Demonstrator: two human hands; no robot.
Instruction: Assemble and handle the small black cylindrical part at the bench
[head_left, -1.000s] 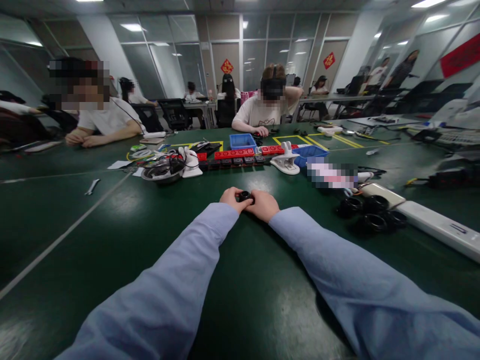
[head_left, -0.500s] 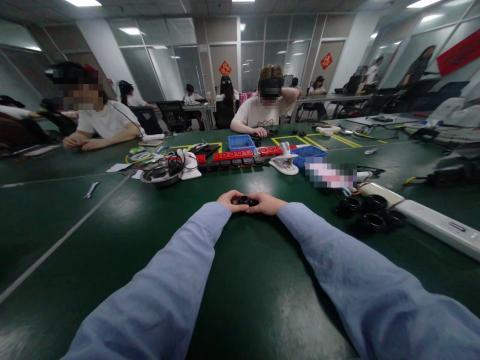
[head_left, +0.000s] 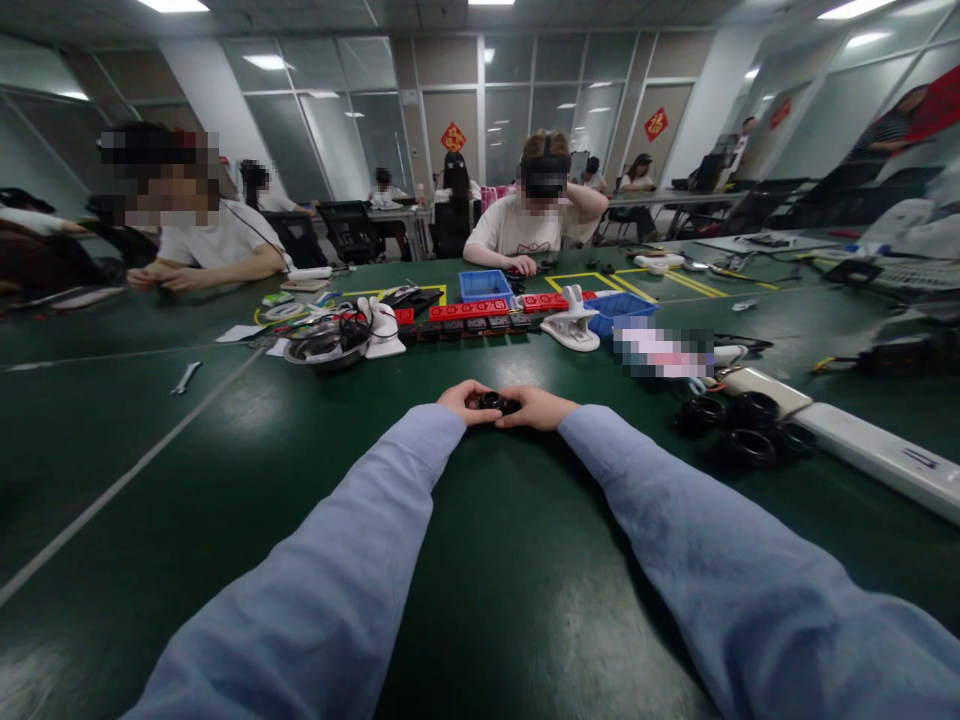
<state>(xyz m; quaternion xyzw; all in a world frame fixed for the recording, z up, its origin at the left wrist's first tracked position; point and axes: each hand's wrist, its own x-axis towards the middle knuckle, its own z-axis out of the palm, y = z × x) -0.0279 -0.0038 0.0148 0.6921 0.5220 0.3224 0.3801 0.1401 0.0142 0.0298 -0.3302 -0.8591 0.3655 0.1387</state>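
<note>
A small glossy black part with a round ring-shaped top (head_left: 491, 400) is held between my two hands over the green table (head_left: 480, 560). From the left side, my left hand (head_left: 463, 402) curls its fingers around it. My right hand (head_left: 536, 408) grips it from the right, thumb toward me. Fingers cover much of the part, so its full shape is hidden. Farther right lie several similar black ring-shaped parts (head_left: 750, 447), grouped beside a long white bar (head_left: 885, 440).
Beyond my hands, a red and black power strip (head_left: 469, 312) runs between white clamps (head_left: 571, 322). Blue bins (head_left: 484, 286) stand behind it. A metal bowl of cables (head_left: 328, 350) and a wrench (head_left: 186, 378) are on the left. Co-workers sit across the table.
The view has shifted very slightly. Both hands keep the black part between them in nearly the same place.
</note>
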